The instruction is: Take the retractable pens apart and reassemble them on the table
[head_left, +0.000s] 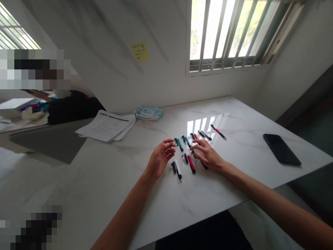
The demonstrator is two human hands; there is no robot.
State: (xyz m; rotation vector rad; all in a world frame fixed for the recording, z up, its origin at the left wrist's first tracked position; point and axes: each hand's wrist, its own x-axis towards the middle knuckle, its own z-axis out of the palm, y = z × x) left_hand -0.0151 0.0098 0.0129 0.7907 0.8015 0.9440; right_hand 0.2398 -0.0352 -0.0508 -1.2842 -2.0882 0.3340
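Disassembled pens lie in small groups on the marble-patterned table (125, 194), their barrels, black pieces and thin refills side by side. My left hand (161, 158) hovers at the left of the groups, its fingers loosely curled and apart; a bit of teal shows by the fingertips. Near it are a white barrel (177, 167) and a teal barrel (180, 144). Over the right-hand groups my right hand (208, 156) spreads its fingers, partly hiding some parts. A red barrel (191, 162) lies just left of its thumb. Beyond it rests a whole red-and-black pen (218, 132).
A black phone (281, 149) lies at the right. Toward the wall are a stack of printed papers (106, 125) and a pale blue wipes packet (148, 113). A yellow note (141, 52) sticks to the wall. Another person in dark clothing (73, 107) is at the far left.
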